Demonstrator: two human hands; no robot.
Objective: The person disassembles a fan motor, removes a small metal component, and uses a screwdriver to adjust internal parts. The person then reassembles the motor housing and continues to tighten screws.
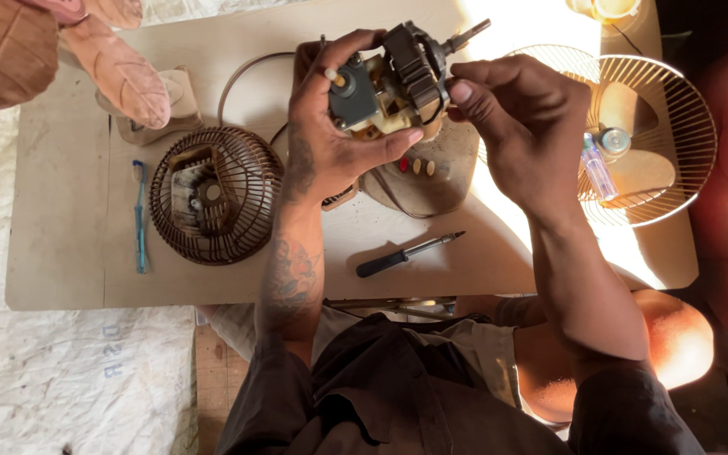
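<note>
A small fan motor (393,80) is held up above the board (61,244), clasped from the left by the left hand (330,126), whose fingers are curled over its top and whose thumb is pressed under its pale housing. The right hand (520,118) is closed on the motor's right side, the thumb and forefinger pinched against the dark winding pack just below the bare shaft, which is pointed up and to the right. Directly beneath the motor, a beige fan base (427,173) with a row of buttons, one red and the others pale, is laid on the board. A black-handled screwdriver (406,255) is set nearer the body, its tip turned to the right. To the left, a brown rear motor cover with a ribbed cage (212,195) is placed flat, and a blue toothbrush (139,219) is laid upright beside it. At the right edge, a wire fan guard (676,109) is overhung past the board, with a small clear bottle (597,167) resting on it. At the upper left, pinkish fan blades (120,72) are seen.
</note>
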